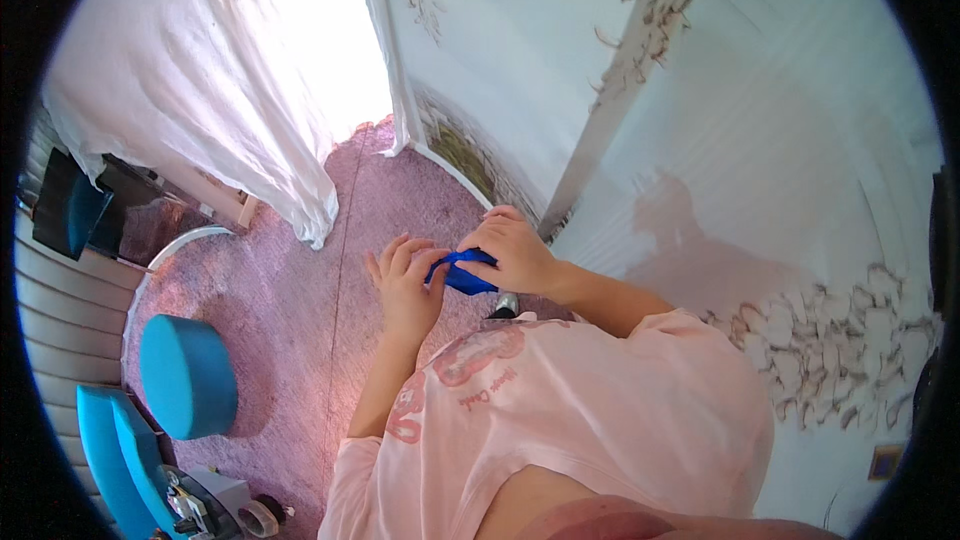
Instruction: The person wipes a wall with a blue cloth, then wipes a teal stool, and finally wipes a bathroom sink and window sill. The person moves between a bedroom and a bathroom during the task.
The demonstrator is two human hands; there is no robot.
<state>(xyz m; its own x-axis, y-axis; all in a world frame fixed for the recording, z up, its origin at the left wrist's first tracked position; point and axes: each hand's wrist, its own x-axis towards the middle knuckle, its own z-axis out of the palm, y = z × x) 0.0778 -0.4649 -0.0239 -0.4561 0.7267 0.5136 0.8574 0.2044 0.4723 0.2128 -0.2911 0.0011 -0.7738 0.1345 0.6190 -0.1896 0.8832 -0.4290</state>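
Observation:
In front of my chest, both hands hold a small, shiny blue item (470, 281), which looks like a folded plastic bag or piece of thin film. My left hand (409, 281) pinches its left edge between thumb and index finger, the other fingers spread. With thumb and bent fingers, my right hand (517, 251) grips the upper right part and hides some of it. The blue item hangs slack below the fingers. Its exact kind is unclear.
White curtains (247, 90) hang beside a bright opening ahead. A patterned wall (675, 165) rises close on the right. On the pink carpet (300, 337) stand a turquoise pouf (187, 376), a turquoise chair (112, 450), a small cluttered table (210, 506) and a bin (259, 519).

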